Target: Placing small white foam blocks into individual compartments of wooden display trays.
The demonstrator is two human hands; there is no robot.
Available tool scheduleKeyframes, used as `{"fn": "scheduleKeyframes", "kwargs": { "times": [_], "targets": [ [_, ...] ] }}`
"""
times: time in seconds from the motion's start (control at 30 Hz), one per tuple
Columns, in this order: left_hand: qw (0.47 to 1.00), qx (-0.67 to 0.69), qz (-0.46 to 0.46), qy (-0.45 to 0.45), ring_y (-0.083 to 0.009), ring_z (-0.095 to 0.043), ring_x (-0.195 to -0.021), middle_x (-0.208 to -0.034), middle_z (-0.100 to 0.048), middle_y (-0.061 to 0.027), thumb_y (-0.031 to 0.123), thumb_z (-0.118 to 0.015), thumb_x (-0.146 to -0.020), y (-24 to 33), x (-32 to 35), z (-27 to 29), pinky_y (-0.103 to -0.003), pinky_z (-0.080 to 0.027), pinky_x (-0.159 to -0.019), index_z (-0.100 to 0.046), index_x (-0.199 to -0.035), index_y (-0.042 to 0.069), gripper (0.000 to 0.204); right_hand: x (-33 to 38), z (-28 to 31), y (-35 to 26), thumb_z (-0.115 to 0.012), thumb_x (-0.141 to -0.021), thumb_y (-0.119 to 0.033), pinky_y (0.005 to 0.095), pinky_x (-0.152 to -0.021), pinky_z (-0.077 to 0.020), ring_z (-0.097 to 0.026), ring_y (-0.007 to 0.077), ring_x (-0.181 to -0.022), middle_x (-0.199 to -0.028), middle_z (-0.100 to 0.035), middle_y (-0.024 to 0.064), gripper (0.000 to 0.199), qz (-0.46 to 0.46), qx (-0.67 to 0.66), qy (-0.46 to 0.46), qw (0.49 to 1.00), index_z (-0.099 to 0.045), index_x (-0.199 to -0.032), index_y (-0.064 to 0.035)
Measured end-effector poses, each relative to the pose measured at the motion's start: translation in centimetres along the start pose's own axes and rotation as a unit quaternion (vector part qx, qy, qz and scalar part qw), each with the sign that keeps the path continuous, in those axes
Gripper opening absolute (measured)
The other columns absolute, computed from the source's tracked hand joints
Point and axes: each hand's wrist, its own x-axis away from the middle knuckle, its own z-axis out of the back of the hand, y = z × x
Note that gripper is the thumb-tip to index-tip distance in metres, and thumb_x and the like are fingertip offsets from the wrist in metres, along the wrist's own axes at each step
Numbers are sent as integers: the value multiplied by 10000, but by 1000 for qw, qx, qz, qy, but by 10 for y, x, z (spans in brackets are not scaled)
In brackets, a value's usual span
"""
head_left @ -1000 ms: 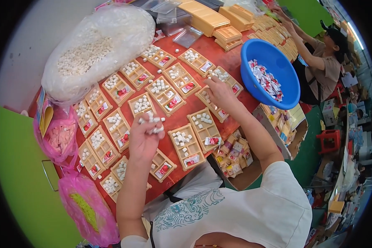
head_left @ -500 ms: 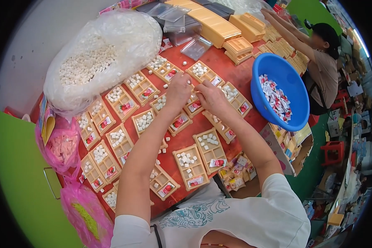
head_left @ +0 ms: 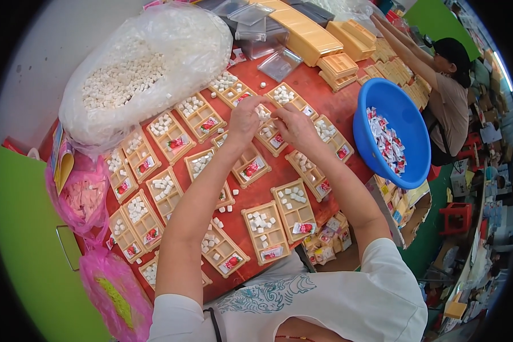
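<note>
Left of basin [head_left: 407, 111], left hand [head_left: 245, 118], right hand [head_left: 294, 125] hovering over tray [head_left: 271, 134], fingers' hold unclear; cubes [head_left: 262, 113] seeming light, soft, suiting side pinch.

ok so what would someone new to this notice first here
Probably the big clear bag of small white pieces at the upper left, and the bright blue basin of little packets at the right. Between them, compartment trays spread across the red table, with the left hand and right hand close together over them.
</note>
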Motion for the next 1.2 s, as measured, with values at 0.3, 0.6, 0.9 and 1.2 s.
{"fn": "scheduleKeyframes", "kwargs": {
  "times": [0.3,0.6,0.9,1.2],
  "targets": [
    [898,334,279,65,-123,-571,-885,-1021,-657,-51,-103,-428,-710,17,7,56,-251,-494,-750,-656,-1069,14,441,7,-4,-13,-589,-905,-132,446,-803,-508,-630,364,-897,-951,-613,177,173,3,23,-74,997,-650,-1007,-5],
    [968,145,200,-36,-50,-492,-788,-884,-590,35,33,-521,-857,21,50,73,-220,-410,-729,-669,-1126,20,307,18,-9,-25,-602,-905,-148,453,-790,-504,-629,360,-891,-920,-622,161,163,19,47,-76,996,-655,-991,-20],
    [943,214,223,-125,-116,-559,-1124,-1165,-641,-65,107,-529,-919,27,46,94,-272,-419,-984,-608,-1265,4,370,6,-15,-52,-609,-891,-128,440,-736,-521,-637,353,-873,-929,-612,135,179,76,33,-46,996,-651,-1046,-49],
    [958,192,212,-25,-119,-594,-1049,-1102,-651,-50,47,-498,-919,43,43,114,-254,-455,-939,-642,-1160,2,285,-32,-28,-63,-623,-871,-70,408,-690,-512,-646,351,-817,-897,-632,158,128,141,-75,25,987,-654,-983,-14]
  ]
}}
